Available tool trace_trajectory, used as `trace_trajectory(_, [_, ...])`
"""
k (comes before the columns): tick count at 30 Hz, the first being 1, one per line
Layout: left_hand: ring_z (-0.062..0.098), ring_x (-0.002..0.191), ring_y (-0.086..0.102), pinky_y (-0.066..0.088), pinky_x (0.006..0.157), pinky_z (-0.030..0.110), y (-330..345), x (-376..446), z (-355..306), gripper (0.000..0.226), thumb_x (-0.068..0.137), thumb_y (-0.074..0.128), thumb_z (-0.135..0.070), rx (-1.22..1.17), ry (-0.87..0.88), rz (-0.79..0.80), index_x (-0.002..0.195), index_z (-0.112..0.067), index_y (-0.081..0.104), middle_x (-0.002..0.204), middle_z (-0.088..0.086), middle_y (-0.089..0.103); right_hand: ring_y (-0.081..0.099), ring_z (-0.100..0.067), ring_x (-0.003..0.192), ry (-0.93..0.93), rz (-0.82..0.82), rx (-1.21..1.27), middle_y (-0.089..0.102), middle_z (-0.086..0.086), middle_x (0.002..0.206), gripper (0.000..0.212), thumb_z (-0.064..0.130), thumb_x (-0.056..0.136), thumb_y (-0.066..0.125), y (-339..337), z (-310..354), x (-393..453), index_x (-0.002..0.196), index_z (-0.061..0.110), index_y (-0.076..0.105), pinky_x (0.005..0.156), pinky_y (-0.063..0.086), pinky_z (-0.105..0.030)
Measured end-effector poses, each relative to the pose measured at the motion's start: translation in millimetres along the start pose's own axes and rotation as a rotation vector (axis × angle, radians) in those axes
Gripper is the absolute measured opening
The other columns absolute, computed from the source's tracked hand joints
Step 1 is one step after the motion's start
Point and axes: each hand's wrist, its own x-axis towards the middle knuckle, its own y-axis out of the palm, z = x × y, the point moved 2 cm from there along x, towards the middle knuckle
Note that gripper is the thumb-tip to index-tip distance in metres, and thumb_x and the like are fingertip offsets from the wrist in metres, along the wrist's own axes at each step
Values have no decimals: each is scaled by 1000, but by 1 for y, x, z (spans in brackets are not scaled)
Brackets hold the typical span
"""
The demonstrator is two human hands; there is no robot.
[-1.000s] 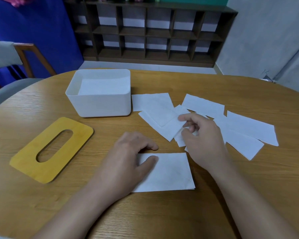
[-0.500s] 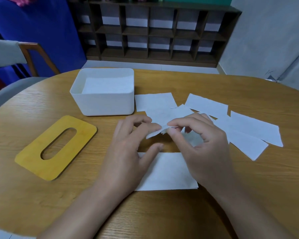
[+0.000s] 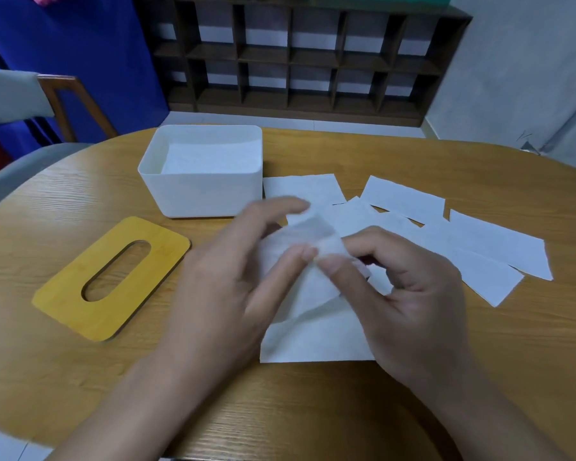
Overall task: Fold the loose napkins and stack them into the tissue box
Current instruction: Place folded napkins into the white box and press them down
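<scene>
A white napkin (image 3: 303,241) is lifted off the table between both hands. My left hand (image 3: 233,277) holds its left side with thumb and fingers, blurred by motion. My right hand (image 3: 403,287) pinches its right edge between thumb and forefinger. Under the hands a folded napkin (image 3: 313,341) lies flat on the table. Several loose napkins (image 3: 479,241) are spread to the right. The white tissue box (image 3: 200,194) stands open behind the left hand, with white napkins inside.
The yellow wooden lid (image 3: 80,294) with an oval slot lies to the left on the round wooden table (image 3: 413,377). A chair (image 3: 60,104) stands at the far left. A dark shelf unit (image 3: 296,61) fills the back wall.
Both hands have lifted a napkin from the loose pile and drawn it towards me over the folded one. The left hand left the folded napkin to take hold of it.
</scene>
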Motion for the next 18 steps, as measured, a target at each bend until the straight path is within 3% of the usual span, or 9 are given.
trace_trajectory(3, [22,93,78,63,81,48,1,3,15,40,99,83,-38,-236,-332,179,135,-37,66,98,0,80,69,-18,63,180,-108,180,73,2,70,16,20,101,75,-4,-7,1,86,16,79,62,51,-21])
trace_trajectory(6, [31,93,82,63,87,62,3,4,20,18,101,83,-25,-438,-517,241,117,-22,76,97,6,85,72,-19,65,381,-109,281,78,-5,75,16,19,103,73,-9,-18,3,91,12,81,62,56,-24])
trace_trajectory(8, [30,91,82,64,88,56,5,2,21,10,101,79,-22,-470,-579,267,107,-15,77,96,6,85,76,-16,73,445,-60,335,82,-3,85,12,20,105,71,-10,-20,3,100,16,81,66,58,-24])
trace_trajectory(10, [24,86,81,62,81,44,8,0,21,9,100,80,-24,-439,-602,347,101,-15,78,92,4,84,78,-8,78,467,-28,378,83,11,87,13,22,104,72,-9,-19,2,115,25,79,69,58,-20])
trace_trajectory(12, [19,81,78,59,76,40,11,-2,22,9,98,82,-26,-396,-595,441,96,-18,78,90,3,83,67,0,64,452,-1,294,66,24,65,26,27,103,75,-10,-23,0,129,32,74,66,49,-11])
trace_trajectory(15, [22,82,78,60,75,44,11,-4,22,8,96,85,-30,-315,-583,490,100,-25,80,89,0,82,40,-7,50,414,48,46,38,14,55,31,29,102,77,-14,-32,-3,131,39,71,54,34,-15])
trace_trajectory(18, [23,81,75,59,74,46,9,-6,27,19,91,89,-35,-178,-557,491,106,-33,78,90,-3,80,43,-11,49,355,154,-234,49,10,61,32,39,100,78,-13,-38,-11,131,41,70,50,34,-18])
